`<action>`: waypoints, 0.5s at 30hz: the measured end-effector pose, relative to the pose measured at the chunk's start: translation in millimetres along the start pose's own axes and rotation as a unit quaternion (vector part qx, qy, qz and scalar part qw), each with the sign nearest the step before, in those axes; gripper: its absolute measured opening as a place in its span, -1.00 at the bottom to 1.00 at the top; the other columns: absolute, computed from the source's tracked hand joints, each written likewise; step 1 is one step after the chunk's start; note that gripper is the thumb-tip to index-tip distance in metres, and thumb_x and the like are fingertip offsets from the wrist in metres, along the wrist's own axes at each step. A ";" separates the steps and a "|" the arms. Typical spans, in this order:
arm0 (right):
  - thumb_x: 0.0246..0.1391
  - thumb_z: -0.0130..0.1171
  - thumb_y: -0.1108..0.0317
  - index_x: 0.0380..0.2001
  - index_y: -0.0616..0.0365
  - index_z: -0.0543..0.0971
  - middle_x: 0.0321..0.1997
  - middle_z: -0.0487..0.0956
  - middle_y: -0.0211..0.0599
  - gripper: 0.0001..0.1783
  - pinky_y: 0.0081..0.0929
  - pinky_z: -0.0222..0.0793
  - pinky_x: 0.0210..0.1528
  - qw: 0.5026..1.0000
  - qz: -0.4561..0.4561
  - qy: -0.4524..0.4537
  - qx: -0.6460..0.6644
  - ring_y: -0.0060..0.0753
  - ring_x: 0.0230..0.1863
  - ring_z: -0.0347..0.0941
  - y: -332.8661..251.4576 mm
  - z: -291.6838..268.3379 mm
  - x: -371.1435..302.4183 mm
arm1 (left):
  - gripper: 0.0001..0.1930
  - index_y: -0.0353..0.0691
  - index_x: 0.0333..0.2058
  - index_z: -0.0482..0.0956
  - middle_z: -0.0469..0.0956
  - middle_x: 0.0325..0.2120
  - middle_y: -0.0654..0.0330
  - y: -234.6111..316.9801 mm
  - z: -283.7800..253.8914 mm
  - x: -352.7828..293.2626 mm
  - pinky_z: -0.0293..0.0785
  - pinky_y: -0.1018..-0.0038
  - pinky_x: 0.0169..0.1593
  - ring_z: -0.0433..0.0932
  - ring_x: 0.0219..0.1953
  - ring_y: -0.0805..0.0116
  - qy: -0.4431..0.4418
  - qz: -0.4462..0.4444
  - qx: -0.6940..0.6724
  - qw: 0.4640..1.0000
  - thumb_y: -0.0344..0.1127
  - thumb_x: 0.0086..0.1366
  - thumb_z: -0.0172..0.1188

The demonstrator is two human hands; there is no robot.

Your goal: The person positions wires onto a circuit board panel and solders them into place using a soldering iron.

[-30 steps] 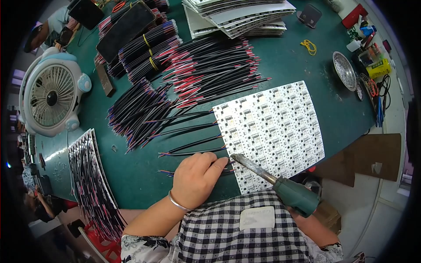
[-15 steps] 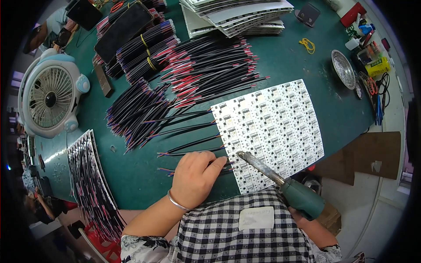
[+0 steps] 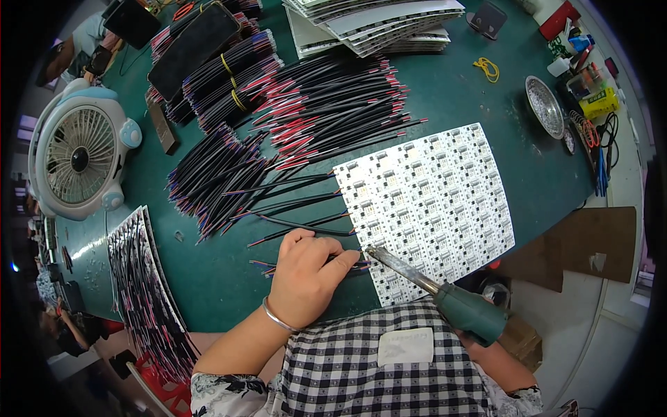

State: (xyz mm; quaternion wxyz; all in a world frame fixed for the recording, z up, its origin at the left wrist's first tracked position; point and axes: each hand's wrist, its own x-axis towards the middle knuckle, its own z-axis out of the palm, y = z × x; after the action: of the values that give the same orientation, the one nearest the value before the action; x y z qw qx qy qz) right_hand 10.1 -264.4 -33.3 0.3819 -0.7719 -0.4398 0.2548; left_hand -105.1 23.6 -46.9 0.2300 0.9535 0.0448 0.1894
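Note:
The white sheet of circuit boards (image 3: pixel 431 208) lies on the table in front of me, with several black two-core wires (image 3: pixel 299 201) running to its left edge. My left hand (image 3: pixel 306 274) is closed beside that edge, thumb and forefinger pinched on a wire whose end is mostly hidden. More wires pass beneath this hand. A soldering iron (image 3: pixel 406 270) with a green handle points up and left, its tip at the board's left edge near my left fingertips. My right hand (image 3: pixel 481 353) is wrapped round the handle, which hides most of its fingers.
Loose wires (image 3: pixel 215 177) and red-ended wires (image 3: pixel 333 111) lie beyond, near bundled wires (image 3: pixel 229 76). Stacked boards (image 3: pixel 375 28) stand at the back. A fan (image 3: pixel 80 153) and wired boards (image 3: pixel 142 278) are at left; a metal dish (image 3: pixel 544 108) is at right.
The iron's tip has moved slightly left and down to the board's edge. My left hand has shifted slightly, its fingers more curled, and a wire beyond it lies at a different angle.

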 end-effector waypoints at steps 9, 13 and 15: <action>-0.17 0.23 0.39 -0.24 0.18 0.59 -0.20 0.58 -0.17 -0.68 -0.25 0.44 -0.12 0.985 0.099 0.068 0.128 -0.05 -0.20 0.53 20.3 18.5 -24.7 | -0.72 -0.11 -0.34 0.63 0.48 -0.46 0.29 2.0 -0.9 -0.4 0.39 0.20 -0.10 0.46 -0.38 0.30 -0.004 0.011 0.008 1.000 -0.52 -0.10 0.21; -0.02 0.19 0.19 -0.05 0.23 0.46 -0.02 0.49 -0.18 -0.52 -0.28 0.29 0.08 0.993 0.086 0.033 0.068 -0.17 0.00 0.40 51.7 14.0 -53.6 | -0.71 -0.12 -0.32 0.63 0.49 -0.46 0.27 2.2 -4.6 -2.0 0.40 0.31 -0.17 0.47 -0.36 0.27 -0.016 0.011 0.011 1.000 -0.51 -0.11 0.21; 0.09 0.13 0.05 0.16 0.29 0.33 0.17 0.40 -0.16 -0.33 -0.33 0.18 0.24 0.994 0.089 -0.016 0.069 -0.29 0.21 0.29 44.6 11.7 -50.4 | -0.71 -0.12 -0.32 0.64 0.50 -0.45 0.26 5.6 -2.7 -0.5 0.40 0.35 -0.23 0.48 -0.37 0.27 0.005 0.020 0.003 1.000 -0.50 -0.12 0.22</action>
State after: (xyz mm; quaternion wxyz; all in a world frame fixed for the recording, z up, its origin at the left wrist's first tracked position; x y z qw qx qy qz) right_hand -1.2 -318.4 -73.5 0.4032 -0.7754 -0.3571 0.3296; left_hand -106.6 19.7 -42.4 0.2231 0.9539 0.0278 0.1987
